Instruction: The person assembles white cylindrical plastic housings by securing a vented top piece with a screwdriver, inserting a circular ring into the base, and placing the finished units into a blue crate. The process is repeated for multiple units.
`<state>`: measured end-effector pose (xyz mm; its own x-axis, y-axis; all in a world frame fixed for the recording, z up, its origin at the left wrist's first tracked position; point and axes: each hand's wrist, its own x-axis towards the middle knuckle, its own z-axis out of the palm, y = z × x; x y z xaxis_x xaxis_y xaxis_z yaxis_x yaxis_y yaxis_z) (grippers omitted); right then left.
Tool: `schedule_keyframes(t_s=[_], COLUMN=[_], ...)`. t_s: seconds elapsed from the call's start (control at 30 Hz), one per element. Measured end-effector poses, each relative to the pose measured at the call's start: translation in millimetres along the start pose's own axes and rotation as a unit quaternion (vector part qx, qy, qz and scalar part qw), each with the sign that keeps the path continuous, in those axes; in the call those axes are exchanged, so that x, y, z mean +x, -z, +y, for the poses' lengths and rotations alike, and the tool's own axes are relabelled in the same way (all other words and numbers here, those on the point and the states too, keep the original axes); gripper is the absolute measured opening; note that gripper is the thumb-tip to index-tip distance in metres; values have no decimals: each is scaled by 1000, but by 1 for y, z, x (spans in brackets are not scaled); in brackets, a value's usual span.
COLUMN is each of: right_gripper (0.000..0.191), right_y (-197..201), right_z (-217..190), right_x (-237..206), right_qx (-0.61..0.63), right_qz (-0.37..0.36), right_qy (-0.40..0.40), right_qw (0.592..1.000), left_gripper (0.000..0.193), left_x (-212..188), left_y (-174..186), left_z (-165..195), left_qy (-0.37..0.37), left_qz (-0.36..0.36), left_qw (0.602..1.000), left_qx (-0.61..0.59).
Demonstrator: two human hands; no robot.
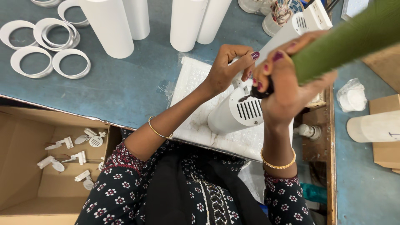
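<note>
White plastic dominates the blue bench (pixel 125 87): four tall tubes (pixel 112 25) stand upright at the far edge, and a cluster of flat rings (pixel 46 46) lies to their left, well apart from the hands. An open cardboard box (pixel 25 166) sits below the bench edge on the left, with small white brackets (pixel 79 157) loose on its bottom. On the right, a crumpled clear bag (pixel 352 96) lies on the bench, near a pale cylinder (pixel 375 125) resting on its side. A green rod-like object (pixel 354 37), blurred and close to the camera, crosses the upper right and hides part of the right hand (pixel 287 91). The lamp housing (pixel 237 114), a white cylinder with a slotted end cap facing the camera, lies tilted on a white foam pad (pixel 196 83) at the near edge of the bench. Left hand (pixel 227 68): fingers curled narrow, pinching a small part at the top of the housing. Right hand: closed on a dark tool (pixel 263 91) pressed against the housing, just beside the left fingertips. Both hands meet directly above the end cap.
</note>
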<state>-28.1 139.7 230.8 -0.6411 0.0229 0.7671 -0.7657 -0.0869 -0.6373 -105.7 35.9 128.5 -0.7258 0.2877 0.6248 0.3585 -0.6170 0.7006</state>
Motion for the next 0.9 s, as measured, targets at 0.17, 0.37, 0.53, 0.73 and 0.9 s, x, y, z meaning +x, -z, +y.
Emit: schedule_keyframes(t_s=[0.17, 0.37, 0.53, 0.73, 0.9], right_gripper=[15, 13, 15, 14, 15], right_y=[-8, -9, -8, -7, -3], right_z=[2, -1, 1, 0, 5], right_x=[-4, -6, -6, -13, -13], right_qx=[2, 35, 17, 5, -39], right_qz=[-7, -25, -24, -53, -76], right_qy=[-74, -87, -91, -90, -77], right_qw=[997, 995, 995, 994, 993], left_gripper=[35, 34, 35, 35, 35], left_x=[-2, -2, -2, -3, -4], left_y=[3, 4, 4, 4, 7], left_z=[-5, -9, -11, -15, -18], left_qy=[-21, -26, -17, -13, -3], left_qz=[6, 16, 21, 36, 40], left_qw=[999, 998, 998, 998, 998], left_qx=[31, 56, 56, 50, 52])
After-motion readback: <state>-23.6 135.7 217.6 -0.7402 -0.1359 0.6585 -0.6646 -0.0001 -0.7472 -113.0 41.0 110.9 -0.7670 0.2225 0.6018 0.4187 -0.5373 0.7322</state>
